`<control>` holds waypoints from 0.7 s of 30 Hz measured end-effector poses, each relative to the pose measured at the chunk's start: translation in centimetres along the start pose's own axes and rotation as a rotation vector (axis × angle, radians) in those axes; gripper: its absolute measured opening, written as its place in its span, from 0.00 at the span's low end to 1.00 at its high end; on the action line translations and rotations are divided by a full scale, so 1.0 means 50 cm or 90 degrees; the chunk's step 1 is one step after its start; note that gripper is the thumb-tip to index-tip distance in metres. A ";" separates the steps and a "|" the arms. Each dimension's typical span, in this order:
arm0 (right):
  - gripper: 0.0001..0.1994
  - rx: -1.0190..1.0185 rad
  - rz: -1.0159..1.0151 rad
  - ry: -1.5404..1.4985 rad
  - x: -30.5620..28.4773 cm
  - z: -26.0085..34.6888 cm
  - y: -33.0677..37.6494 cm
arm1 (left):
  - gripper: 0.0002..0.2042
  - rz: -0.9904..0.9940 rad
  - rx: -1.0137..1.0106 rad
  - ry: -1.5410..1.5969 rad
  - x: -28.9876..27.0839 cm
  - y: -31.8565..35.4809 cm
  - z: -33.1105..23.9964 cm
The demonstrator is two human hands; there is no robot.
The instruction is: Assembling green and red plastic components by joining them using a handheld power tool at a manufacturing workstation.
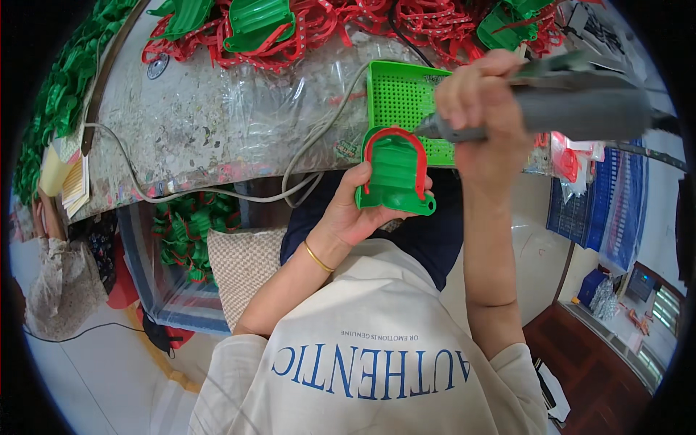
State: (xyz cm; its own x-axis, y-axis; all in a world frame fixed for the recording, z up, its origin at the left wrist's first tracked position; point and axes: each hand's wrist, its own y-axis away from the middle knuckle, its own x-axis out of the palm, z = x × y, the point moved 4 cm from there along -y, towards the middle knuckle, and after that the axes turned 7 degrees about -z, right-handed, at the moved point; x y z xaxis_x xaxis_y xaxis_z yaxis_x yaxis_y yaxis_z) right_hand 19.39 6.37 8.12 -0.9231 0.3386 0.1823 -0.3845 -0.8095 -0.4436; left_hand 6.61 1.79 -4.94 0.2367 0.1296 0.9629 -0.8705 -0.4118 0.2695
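Observation:
My left hand [346, 214] grips a green plastic curved piece [395, 161] by its lower left side, thumb along the edge and fingers beneath. A red U-shaped strip [421, 163] runs around the piece's inner rim, and a small tab with a hole sticks out at its lower right. Wrapped around a grey electric screwdriver [580, 107], my right hand [487, 116] is slightly smeared by motion. The tool lies sideways, its tapered nose pointing left at the top of the red strip; whether it touches cannot be made out.
A green perforated tray [372, 94] sits behind the piece on the plastic-covered table [217, 130]. Red straps [319, 36] and green pieces [259, 22] heap along the far side. A grey cable [217, 194] crosses the near edge; a bin [192, 312] stands below. Another person's sleeve [61, 283] shows left.

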 end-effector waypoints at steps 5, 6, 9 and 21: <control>0.10 0.039 -0.045 -0.104 -0.036 0.017 -0.036 | 0.34 0.007 -0.013 0.008 0.005 0.001 0.001; 0.09 0.038 -0.108 0.006 -0.047 0.002 -0.034 | 0.34 0.008 -0.013 0.006 0.002 -0.001 0.000; 0.07 0.016 -0.159 0.021 -0.083 -0.061 -0.025 | 0.33 0.011 0.001 0.007 -0.003 -0.004 0.003; 0.06 0.058 -0.208 0.074 -0.093 -0.144 -0.013 | 0.37 0.004 -0.001 0.011 -0.011 -0.008 0.007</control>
State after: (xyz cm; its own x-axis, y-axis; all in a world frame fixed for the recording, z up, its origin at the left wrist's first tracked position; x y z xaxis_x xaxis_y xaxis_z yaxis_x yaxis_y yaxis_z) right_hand 23.96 8.76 1.26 -0.7467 0.6347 0.1989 -0.6631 -0.6869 -0.2974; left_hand 6.96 1.57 -5.56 0.2240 0.1426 0.9641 -0.8727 -0.4110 0.2636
